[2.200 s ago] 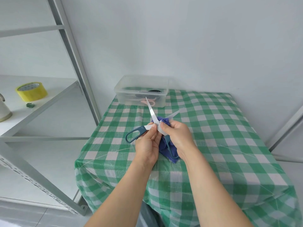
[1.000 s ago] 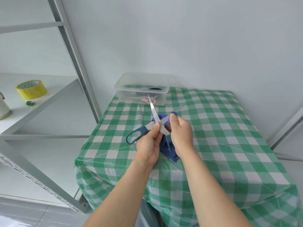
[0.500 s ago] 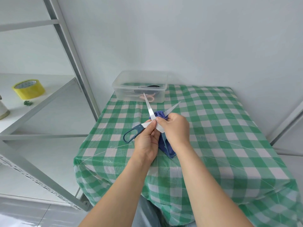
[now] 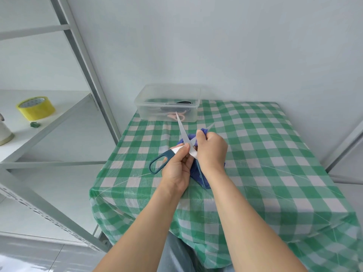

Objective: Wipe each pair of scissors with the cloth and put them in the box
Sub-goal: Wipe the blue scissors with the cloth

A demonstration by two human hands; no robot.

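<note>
Step in hand, as I read it: wiping the blades of the spread scissors [image 4: 182, 132], held just above the near middle of the checked table [image 4: 255, 154]. To do it well: keep the pivot end fixed, draw the cloth from pivot toward tip along the flat, never across the edge. Cover both faces of each blade, then close the blades before any transfer.

State, left hand [image 4: 176, 169]: fingers curled, thumb and forefinger pinching the metal beside the teal handle loop, which sticks out leftward.

State, right hand [image 4: 211, 152]: closed round the blue cloth [image 4: 193, 170], pressing a fold onto the right blade. The rest of the cloth hangs below both hands and the second handle is mostly hidden. One blade points up and away; the other tip just shows past the right knuckles.

The clear box [image 4: 149, 112] stands at the far table edge near the wall, lid off. Other scissors lie inside, including a pink-handled pair [image 4: 179, 117]. The held pair is not yet in.

Far left: yellow tape roll [image 4: 35, 107] on a white shelf [image 4: 59, 118]
</note>
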